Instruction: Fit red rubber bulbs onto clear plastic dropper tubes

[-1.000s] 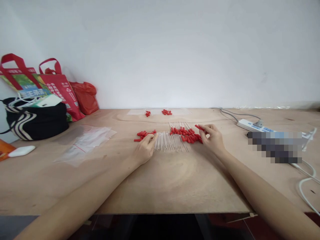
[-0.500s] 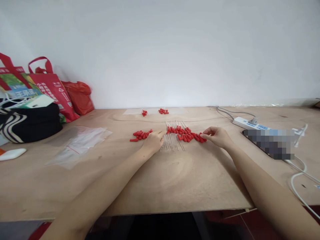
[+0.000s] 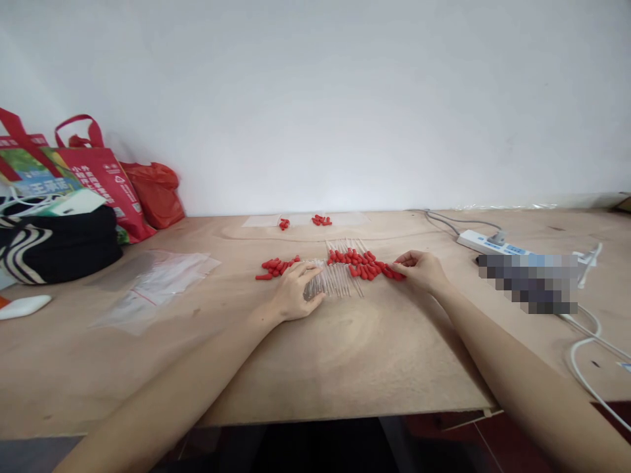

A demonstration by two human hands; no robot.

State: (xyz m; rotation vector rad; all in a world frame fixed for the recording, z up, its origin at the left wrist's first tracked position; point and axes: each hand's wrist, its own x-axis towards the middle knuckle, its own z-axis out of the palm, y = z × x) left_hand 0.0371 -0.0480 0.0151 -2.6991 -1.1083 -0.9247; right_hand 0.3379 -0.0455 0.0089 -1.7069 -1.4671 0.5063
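Note:
On the wooden table lies a row of thin pale sticks (image 3: pixel 336 281), with a heap of small red pieces (image 3: pixel 362 259) across and beside them. My left hand (image 3: pixel 298 292) rests at the left end of the sticks, thumb and fingers apart. Just beyond its knuckles sits a smaller group of red pieces (image 3: pixel 279 266). At the right end of the heap, my right hand (image 3: pixel 421 270) has thumb and index finger closed on a red piece (image 3: pixel 398 274), partly covered by the fingertips.
Two small red clusters (image 3: pixel 322 221) lie on clear bags at the back. Flat plastic bags (image 3: pixel 167 282) are at left, before a black pouch (image 3: pixel 64 243) and red bags (image 3: pixel 155 194). A power strip (image 3: pixel 486 243), a pixelated dark object (image 3: pixel 532 282) and cables occupy the right.
My left hand has shifted slightly left and towards me, its fingers now spread, uncovering more of the sticks. My right hand stays at the right end of the red heap.

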